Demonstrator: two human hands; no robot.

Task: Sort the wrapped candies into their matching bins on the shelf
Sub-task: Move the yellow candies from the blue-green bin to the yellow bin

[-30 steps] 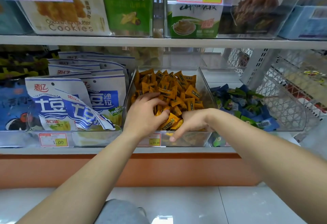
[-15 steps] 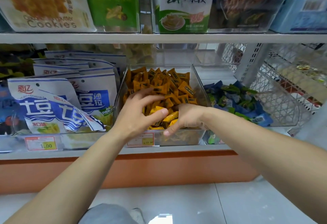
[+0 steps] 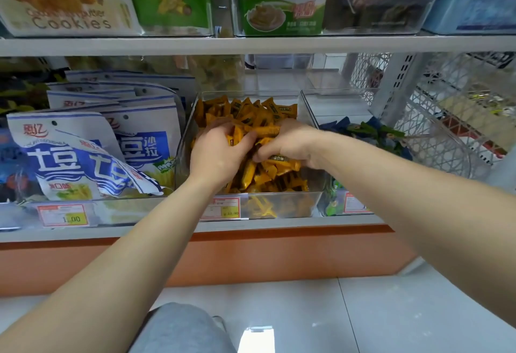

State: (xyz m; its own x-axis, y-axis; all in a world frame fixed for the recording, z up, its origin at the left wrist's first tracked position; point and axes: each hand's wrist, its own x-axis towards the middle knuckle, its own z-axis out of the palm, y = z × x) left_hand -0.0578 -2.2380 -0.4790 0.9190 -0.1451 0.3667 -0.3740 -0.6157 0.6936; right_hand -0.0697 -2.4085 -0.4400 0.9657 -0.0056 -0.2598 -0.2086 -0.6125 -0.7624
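Orange candies [image 3: 259, 174] in the clear bin [image 3: 184, 154] are gripped by the left hand [image 3: 217, 154]; the right hand [image 3: 290, 143] appears curled round others, partly hidden.

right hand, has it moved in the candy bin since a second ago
Yes. The right hand has left the front wall of the orange candy bin, where its fingertip hung over, and gone back to mid-pile.

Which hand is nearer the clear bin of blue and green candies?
Right. The right hand sits just left of the clear bin of blue and green candies; the left hand lies farther left.
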